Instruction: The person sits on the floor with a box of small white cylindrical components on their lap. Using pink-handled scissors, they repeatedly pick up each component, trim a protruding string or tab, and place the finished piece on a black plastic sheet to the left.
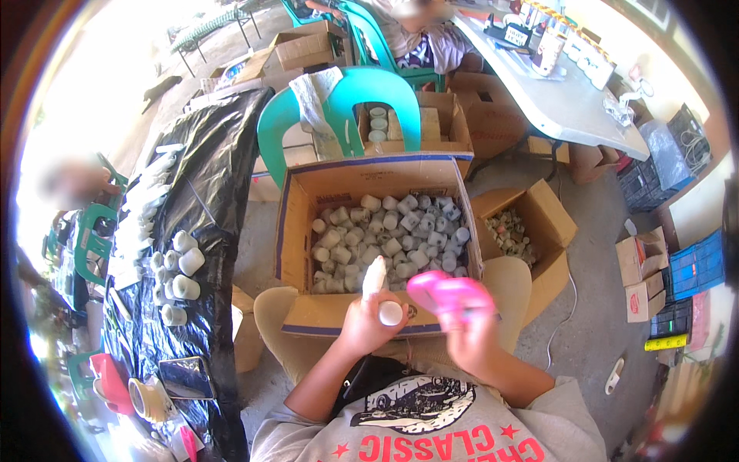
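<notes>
My left hand (362, 327) is closed around a small whitish cylindrical piece (390, 313), its round end facing up. A pale tapered shape (375, 276) rises from the same hand; whether it is a wrapped finger or a separate thing, I cannot tell. My right hand (471, 343) grips a bright pink object (453, 294), smeared by motion, just right of the left hand. Both hands are above the near flap of a large open cardboard box (369, 175). Many similar whitish-grey cylindrical pieces (385, 223) lie heaped inside it.
A smaller open carton (550, 219) with small pieces stands to the right. On the left, a table under black plastic (208, 231) bears more white pieces (187, 262) and a phone (187, 377). Beyond the box is a green chair (273, 127); a white table (566, 115) stands far right.
</notes>
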Available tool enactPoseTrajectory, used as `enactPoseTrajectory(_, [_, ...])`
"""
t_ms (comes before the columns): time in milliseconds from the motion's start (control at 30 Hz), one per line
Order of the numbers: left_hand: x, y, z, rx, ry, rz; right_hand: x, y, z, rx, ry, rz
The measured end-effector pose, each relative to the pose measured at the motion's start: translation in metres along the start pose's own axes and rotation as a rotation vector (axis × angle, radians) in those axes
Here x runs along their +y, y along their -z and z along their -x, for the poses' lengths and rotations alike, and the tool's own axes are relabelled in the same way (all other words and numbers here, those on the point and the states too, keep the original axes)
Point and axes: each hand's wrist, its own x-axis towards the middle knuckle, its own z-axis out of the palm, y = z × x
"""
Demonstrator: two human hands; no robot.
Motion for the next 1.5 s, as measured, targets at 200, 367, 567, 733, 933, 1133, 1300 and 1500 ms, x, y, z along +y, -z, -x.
enactPoseTrajectory(200, [-0.003,0.000,0.004,0.002,0.047,0.038,0.011,-0.002,0.018,-0.086,0.090,0.121])
enactPoseTrajectory(367, [-0.004,0.000,0.002,0.007,-0.016,0.020,0.016,-0.016,0.025,0.198,0.033,-0.114])
enactPoseTrajectory(567, [-0.010,0.002,0.002,0.097,-0.187,0.027,0.013,-0.006,-0.004,-0.220,-0.328,0.181])
enactPoseTrajectory(733, [-0.021,0.003,0.002,0.105,0.243,0.721,0.013,0.017,-0.015,-0.109,0.189,0.283])
enactPoseTrajectory(933, [-0.038,0.010,-0.001,0.156,0.647,1.123,0.048,-0.001,0.021,-0.258,-0.553,-0.655])
enactPoseTrajectory(1133, [-0.046,0.004,0.002,0.219,0.686,1.336,0.035,-0.008,0.046,-0.280,-0.748,-1.059])
enactPoseTrajectory(1300, [-0.047,0.003,-0.001,0.279,0.696,1.410,0.019,-0.006,0.046,-0.602,-0.825,-1.340])
enactPoseTrajectory(1500, [-0.047,0.004,0.001,0.303,0.676,1.377,0.029,-0.017,0.054,-0.729,-0.933,-1.467])
